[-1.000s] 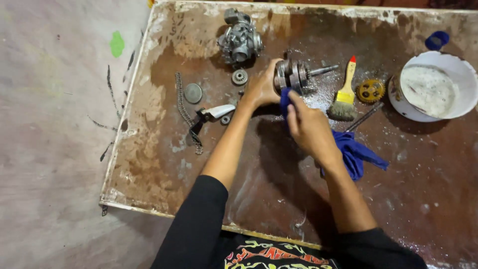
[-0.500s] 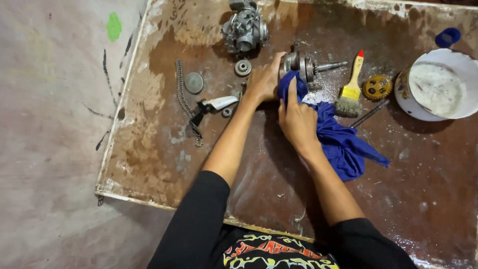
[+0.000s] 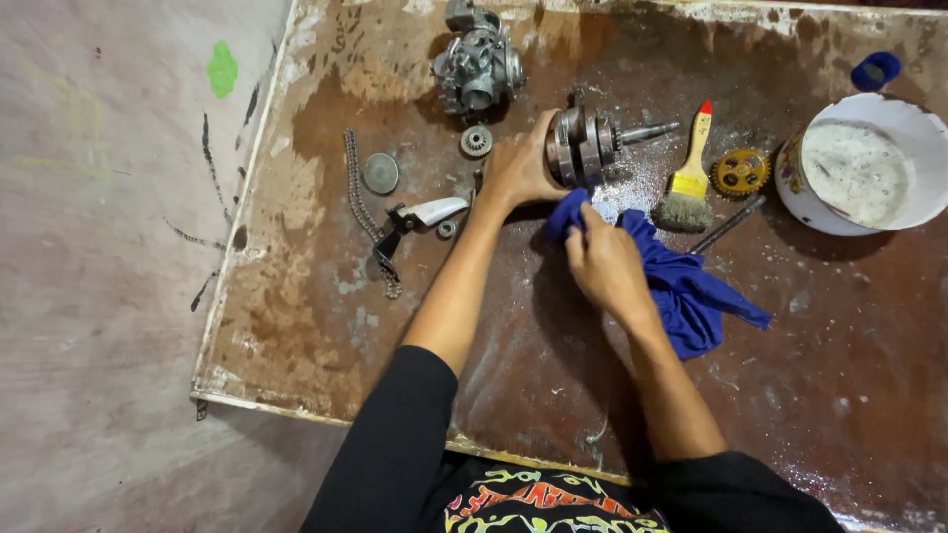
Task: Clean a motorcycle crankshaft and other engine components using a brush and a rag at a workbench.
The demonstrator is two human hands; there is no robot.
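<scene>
A person's left hand point(image 3: 518, 168) grips a metal crankshaft point(image 3: 585, 146) on a stained, rust-brown board point(image 3: 296, 296) laid over a bare concrete floor point(image 3: 99, 296), while the right hand point(image 3: 604, 265) clutches a blue rag point(image 3: 681, 286) just below it. Beside the crankshaft lie a yellow-handled paintbrush point(image 3: 688, 173), a brass-coloured gear point(image 3: 741, 172) and a white bowl point(image 3: 923, 188); a carburettor point(image 3: 478, 61), a small sprocket point(image 3: 476, 141), a round disc point(image 3: 380, 174) and a chain point(image 3: 363, 209) lie to the left.
</scene>
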